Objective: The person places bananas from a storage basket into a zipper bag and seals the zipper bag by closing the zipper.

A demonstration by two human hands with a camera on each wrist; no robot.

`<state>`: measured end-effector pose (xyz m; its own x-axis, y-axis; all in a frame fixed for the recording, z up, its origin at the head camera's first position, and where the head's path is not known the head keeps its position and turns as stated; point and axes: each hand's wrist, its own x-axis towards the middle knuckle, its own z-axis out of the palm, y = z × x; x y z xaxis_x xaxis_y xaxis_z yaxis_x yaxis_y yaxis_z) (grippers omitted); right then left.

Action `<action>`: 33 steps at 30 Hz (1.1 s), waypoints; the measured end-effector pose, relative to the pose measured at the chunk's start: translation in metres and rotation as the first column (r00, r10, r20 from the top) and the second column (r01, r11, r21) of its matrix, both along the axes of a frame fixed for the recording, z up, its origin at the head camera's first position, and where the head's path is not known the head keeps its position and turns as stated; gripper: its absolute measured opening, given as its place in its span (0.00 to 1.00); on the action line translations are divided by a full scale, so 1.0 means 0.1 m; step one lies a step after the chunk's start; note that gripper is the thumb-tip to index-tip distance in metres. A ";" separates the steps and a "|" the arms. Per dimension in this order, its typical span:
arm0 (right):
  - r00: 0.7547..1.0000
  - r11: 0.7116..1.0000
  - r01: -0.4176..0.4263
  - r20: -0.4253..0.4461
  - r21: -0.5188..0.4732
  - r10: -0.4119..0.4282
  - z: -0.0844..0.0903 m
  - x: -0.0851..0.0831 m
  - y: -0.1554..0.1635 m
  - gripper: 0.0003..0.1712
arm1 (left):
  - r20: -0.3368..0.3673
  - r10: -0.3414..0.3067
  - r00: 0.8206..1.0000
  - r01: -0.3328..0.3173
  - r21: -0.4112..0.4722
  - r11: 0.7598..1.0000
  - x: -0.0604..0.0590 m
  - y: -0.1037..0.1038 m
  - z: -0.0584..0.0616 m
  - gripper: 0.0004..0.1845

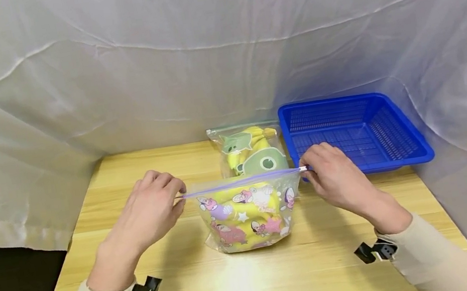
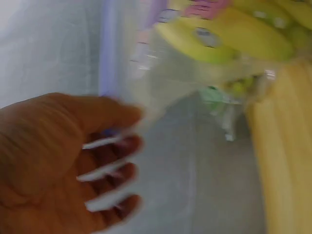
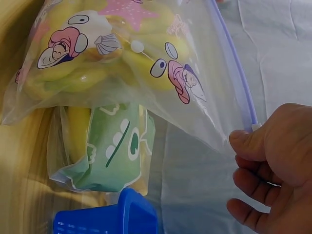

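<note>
A clear zipper bag (image 1: 244, 217) printed with pink and purple sea figures holds yellow bananas (image 2: 243, 34). Its purple zip edge runs taut between both hands. At the left end of that edge, my left hand (image 1: 152, 208) pinches the bag's corner between thumb and forefinger. My right hand (image 1: 336, 180) pinches the opposite corner beside the white slider (image 1: 303, 169). In the right wrist view the thumb lies on the bag just below the zip, the other fingers curled behind. Further back lies a second zipper bag (image 1: 262, 158) with green cartoon print, also with bananas inside.
A blue plastic basket (image 1: 426, 157) with slotted walls stands at the back right, next to the green-printed bag. Everything rests on a light wooden table (image 1: 142, 259). Pale cloth (image 1: 188, 82) hangs around the back and sides.
</note>
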<state>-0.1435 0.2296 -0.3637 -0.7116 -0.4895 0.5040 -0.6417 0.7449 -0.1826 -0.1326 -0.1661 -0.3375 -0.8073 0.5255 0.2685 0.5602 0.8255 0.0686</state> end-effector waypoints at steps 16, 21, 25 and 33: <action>0.999 0.998 -0.032 -0.001 -0.057 0.032 0.05 -0.02 -0.03 0.10 | 0.057 -0.193 0.979 0.198 -0.086 0.976 -0.29 1.73 0.22 0.16; 0.999 0.998 0.001 0.032 -0.069 0.001 0.07 0.00 -0.04 0.10 | 0.026 -0.176 0.984 0.177 -0.042 0.983 -0.31 1.84 0.11 0.07; 0.999 0.997 0.023 0.049 -0.073 -0.020 0.10 0.01 -0.03 0.10 | 0.004 -0.176 0.984 0.176 -0.021 0.984 -0.31 1.85 0.10 0.07; 0.999 0.996 0.019 0.029 -0.086 -0.016 0.09 0.00 -0.05 0.09 | -0.012 -0.213 0.977 0.213 0.027 0.977 -0.34 1.91 0.06 0.09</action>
